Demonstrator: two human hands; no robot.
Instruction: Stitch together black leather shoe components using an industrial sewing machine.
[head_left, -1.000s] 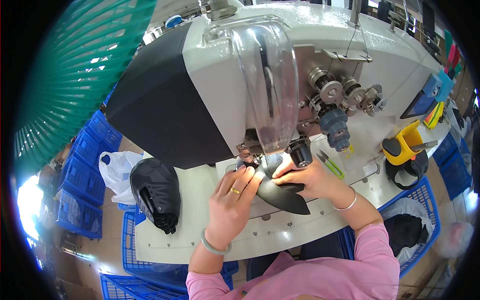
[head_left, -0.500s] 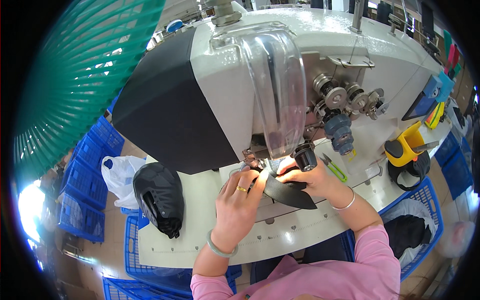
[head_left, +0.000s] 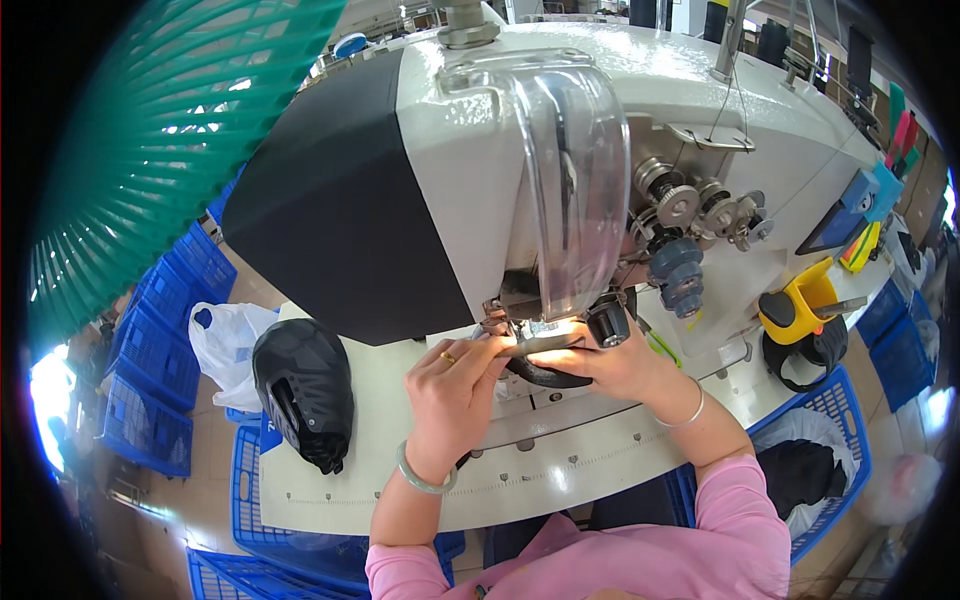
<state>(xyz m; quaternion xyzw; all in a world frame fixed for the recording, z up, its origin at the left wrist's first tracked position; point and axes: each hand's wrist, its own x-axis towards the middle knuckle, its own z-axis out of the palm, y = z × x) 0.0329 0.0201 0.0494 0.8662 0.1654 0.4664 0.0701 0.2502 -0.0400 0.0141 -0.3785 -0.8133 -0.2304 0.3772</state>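
Where a flat, pointed flap spread toward the person half a second earlier, the black piece (head_left: 548, 377) now shows as a narrow raised band with a dark curve below it, right at the needle end of the sewing machine (head_left: 460, 160). Both hands are just in front of that end. The left hand (head_left: 450, 395), which lay stretched over the material before, has its fingers bent and closed on the band's left end. The right hand (head_left: 622, 362) grips the other end with its thumb on top; its remaining fingers are partly hidden under the sewing machine. On the tabletop (head_left: 385, 410), the dark shoe upper (head_left: 303, 390) sits left of the sewing machine's needle end as it did earlier, and the yellow holder (head_left: 815, 290) stands well to the right of that end.
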